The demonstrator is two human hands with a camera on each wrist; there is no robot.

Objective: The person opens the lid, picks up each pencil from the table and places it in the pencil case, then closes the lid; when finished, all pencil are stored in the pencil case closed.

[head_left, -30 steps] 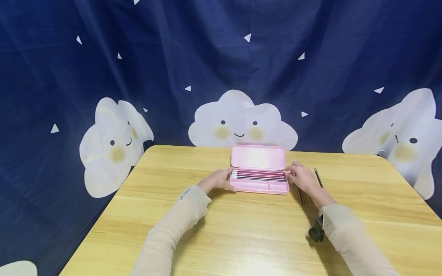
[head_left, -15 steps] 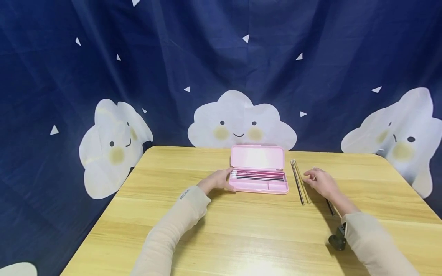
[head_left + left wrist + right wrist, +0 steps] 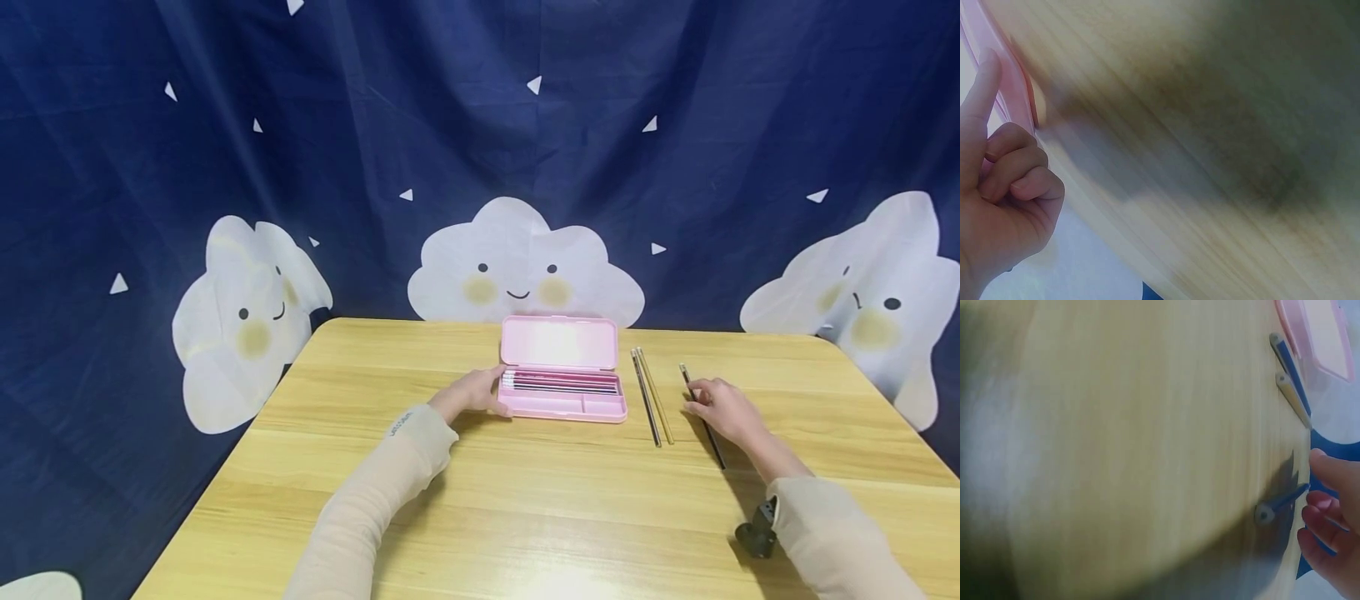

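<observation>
An opened pink pencil case [image 3: 546, 405] lies on the table, its lid [image 3: 559, 342] leaning back and several pencils [image 3: 562, 383] in its long rear compartment. My left hand [image 3: 472, 390] holds the case by its left end; in the left wrist view, one digit lies along the pink wall while the other fingers curl. At the right, my right hand [image 3: 726, 410] is over a dark pencil [image 3: 714, 446]. The right wrist view shows thumb and fingers apart around that pencil's far end.
Between the case and my right hand lie a dark pencil [image 3: 647, 398] and a gold-coloured pencil [image 3: 657, 398], nearly side by side. The wooden table [image 3: 570, 500] ends at a dark blue curtain [image 3: 480, 100] with white clouds. A black camera [image 3: 757, 530] sits at my right wrist.
My right hand has moved right, from the case's right end past the two pencils to the dark pencil farther right. The left hand stays at the case.
</observation>
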